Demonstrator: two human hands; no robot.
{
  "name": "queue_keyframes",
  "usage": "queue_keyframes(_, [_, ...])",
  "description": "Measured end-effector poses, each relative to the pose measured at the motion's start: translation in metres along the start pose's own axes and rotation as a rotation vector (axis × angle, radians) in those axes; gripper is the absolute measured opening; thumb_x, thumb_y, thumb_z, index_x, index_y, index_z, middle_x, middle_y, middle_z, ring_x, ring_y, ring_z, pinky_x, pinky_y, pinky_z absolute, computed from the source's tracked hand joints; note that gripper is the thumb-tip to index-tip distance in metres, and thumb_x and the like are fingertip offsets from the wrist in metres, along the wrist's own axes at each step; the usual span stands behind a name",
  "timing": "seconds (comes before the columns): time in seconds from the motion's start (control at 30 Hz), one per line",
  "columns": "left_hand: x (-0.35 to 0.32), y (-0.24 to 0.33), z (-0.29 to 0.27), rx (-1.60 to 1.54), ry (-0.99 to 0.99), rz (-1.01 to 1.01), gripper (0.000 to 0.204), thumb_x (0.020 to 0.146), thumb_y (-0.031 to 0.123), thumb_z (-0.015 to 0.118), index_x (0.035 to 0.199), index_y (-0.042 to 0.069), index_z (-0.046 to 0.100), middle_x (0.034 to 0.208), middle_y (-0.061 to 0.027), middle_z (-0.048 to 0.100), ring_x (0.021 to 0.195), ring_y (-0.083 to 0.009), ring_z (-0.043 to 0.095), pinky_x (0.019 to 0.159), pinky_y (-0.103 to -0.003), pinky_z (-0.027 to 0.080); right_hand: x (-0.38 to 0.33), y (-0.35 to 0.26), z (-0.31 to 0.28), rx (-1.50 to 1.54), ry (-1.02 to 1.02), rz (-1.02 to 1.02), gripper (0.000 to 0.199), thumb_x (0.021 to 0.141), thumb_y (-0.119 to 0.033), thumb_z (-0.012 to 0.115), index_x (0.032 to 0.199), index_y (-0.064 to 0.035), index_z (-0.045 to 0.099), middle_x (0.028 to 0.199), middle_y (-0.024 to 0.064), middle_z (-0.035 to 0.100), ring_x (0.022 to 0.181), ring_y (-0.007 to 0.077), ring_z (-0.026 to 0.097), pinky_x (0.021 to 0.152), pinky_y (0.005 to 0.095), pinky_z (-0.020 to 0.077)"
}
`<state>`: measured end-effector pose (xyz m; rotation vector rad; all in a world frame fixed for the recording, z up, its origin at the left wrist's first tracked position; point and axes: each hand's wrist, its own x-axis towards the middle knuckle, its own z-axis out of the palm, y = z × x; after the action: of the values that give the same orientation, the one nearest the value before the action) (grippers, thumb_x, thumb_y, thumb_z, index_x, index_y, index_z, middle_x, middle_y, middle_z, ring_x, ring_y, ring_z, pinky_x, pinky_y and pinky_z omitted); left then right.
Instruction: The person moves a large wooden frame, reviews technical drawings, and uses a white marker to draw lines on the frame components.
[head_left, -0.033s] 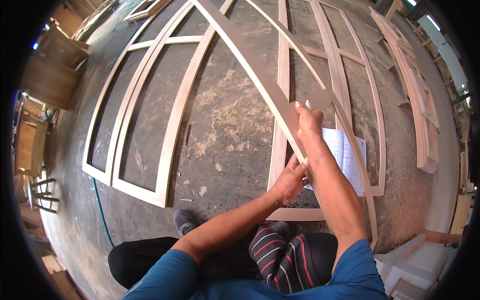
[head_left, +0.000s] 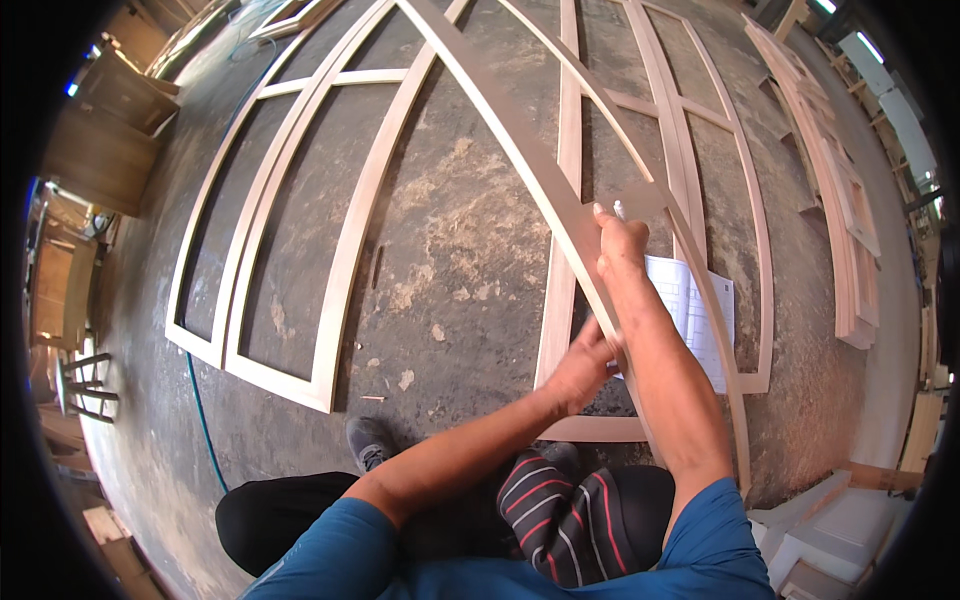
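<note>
A long pale wooden frame [head_left: 508, 150] slants up and away in front of me, above the other frames. My right hand [head_left: 624, 240] is closed beside its crosspiece [head_left: 638, 196], thumb up against the near side piece. A small white pen-like thing [head_left: 619, 209] sticks out of that fist. My left hand [head_left: 583, 372] is lower down, at the edge of the same side piece; its fingers are blurred and partly hidden behind the wood. Printed drawing sheets [head_left: 690, 305] lie on the floor beyond my right forearm.
Two joined frames [head_left: 322, 375] lie on the floor at left, more frames [head_left: 755, 290] at right. Stacked boards [head_left: 850, 290] stand further right. A blue-green hose [head_left: 203, 425] runs near my left knee. A stool [head_left: 85, 388] and white panels [head_left: 830, 530] flank me.
My left thumb, seen on top of the side piece before, no longer shows, and the left fingers are more smeared. The raised frame has shifted slightly right; my right hand stays nearly where it was.
</note>
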<state>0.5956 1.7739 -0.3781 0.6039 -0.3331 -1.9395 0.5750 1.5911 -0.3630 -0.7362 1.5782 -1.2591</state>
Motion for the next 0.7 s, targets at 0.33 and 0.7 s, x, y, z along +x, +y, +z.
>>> queue_keyframes(0.33, [-0.018,-0.065,0.013,0.155,0.164,-0.117,0.039,0.09,0.002,0.059,0.128,0.005,0.052,0.112,-0.004,0.067,0.097,-0.0115,0.062,0.08,-0.029,0.051,0.052,0.064,-0.011,0.155,0.071,0.15,0.025,0.08,0.003,0.069,0.103,0.0113,0.062,0.098,0.0169,0.066,0.086,0.0281,0.066,0.077,0.0405,0.055])
queue_keyframes(0.7, [-0.017,-0.066,-0.061,-0.029,0.322,-0.23,0.038,0.09,-0.001,0.056,0.126,0.005,0.047,0.108,-0.0084,0.063,0.098,-0.0218,0.063,0.082,-0.038,0.053,0.04,0.066,-0.091,-0.404,-0.173,-0.241,0.025,0.084,-0.01,0.07,0.101,0.0032,0.059,0.093,0.0127,0.066,0.083,0.0231,0.065,0.073,0.035,0.0495])
